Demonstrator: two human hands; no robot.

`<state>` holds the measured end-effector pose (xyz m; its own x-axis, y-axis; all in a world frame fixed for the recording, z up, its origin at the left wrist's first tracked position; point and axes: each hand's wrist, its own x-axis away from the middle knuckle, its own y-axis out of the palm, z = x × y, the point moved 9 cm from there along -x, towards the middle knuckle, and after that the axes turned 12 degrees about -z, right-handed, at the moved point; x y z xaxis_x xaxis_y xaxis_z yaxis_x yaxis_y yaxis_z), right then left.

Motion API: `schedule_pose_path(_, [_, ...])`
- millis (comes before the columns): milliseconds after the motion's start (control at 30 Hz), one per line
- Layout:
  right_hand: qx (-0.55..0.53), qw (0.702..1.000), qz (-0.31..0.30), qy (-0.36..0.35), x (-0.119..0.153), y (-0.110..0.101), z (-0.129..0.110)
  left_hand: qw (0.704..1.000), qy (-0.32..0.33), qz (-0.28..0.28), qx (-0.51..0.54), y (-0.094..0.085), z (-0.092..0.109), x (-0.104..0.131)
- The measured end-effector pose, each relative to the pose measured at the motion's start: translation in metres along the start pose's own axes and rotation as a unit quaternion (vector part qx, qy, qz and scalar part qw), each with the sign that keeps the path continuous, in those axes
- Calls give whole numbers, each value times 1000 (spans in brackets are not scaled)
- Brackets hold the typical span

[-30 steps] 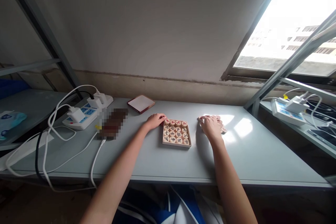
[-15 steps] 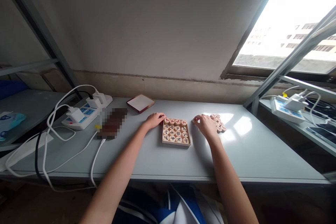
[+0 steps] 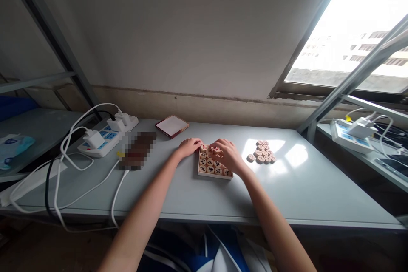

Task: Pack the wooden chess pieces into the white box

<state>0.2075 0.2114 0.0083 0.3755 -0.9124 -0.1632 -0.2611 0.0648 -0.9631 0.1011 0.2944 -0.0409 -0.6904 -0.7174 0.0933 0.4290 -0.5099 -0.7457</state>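
A shallow open box point(image 3: 215, 176) holds rows of round wooden Chinese chess pieces point(image 3: 210, 169), some with red characters and others with black. At its far left corner, my left hand point(image 3: 188, 147) grips the box with closed fingers. My right hand point(image 3: 227, 155) is above the box's far rows, fingers curled down and pinched on a chess piece that they largely hide. It also covers part of the pieces beneath. To the right, several loose chess pieces point(image 3: 263, 153) lie flat in a cluster on the table, one of them slightly apart on the left.
A box lid point(image 3: 172, 125) lies inner side up near the wall. On the left of the grey table point(image 3: 191, 195) are a power strip point(image 3: 105, 138) with plugs, white cables and a pixelated dark object point(image 3: 138, 151). Another power strip point(image 3: 352, 136) sits far right.
My right hand has moved left from beside the loose pieces to over the box, carrying a chess piece. The loose cluster now shows fully. My left hand stays at the box corner.
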Motion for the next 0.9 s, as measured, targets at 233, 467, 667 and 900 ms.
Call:
schedule_pose_path(233, [56, 998, -12, -21, -6, 17, -24, 1000, 3, 6, 1, 0, 0, -1])
schedule_pose_path(467, [64, 998, 4, -25, -4, 15, -24, 1000, -10, 6, -18, -2, 2, 0])
schedule_pose_path(667, [55, 997, 20, -43, -4, 14, -27, 1000, -18, 2, -17, 0, 0, -1])
schedule_pose_path(900, [94, 990, 42, 100, 5, -10, 16, 1000, -7, 1, 0, 1, 1, 0])
